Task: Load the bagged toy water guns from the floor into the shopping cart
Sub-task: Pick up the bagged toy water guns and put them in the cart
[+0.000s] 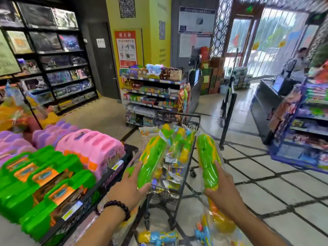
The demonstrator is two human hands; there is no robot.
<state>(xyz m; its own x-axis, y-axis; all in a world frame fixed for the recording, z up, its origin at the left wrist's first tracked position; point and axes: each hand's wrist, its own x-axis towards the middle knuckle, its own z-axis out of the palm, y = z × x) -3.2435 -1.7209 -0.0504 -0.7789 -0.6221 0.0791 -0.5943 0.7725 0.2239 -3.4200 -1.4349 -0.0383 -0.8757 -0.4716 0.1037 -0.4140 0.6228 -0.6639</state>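
My left hand [132, 188] grips a green and yellow bagged water gun [153, 155] held over the left side of the black wire shopping cart [192, 121]. My right hand [224, 190] grips a second green and yellow bagged water gun [206, 157] just right of the cart. Several bagged water guns [177, 150] lie piled inside the cart. On the floor below, a blue and yellow bagged gun [158, 237] lies near the cart's wheels, and another bagged gun [204, 231] lies under my right forearm.
A low display of green and pink toy cases [58, 167] stands close on the left. A snack shelf [152, 96] is beyond the cart, a black post [228, 118] to its right. A blue shelf unit [301, 132] and a checkout counter with a person [298, 63] are at right.
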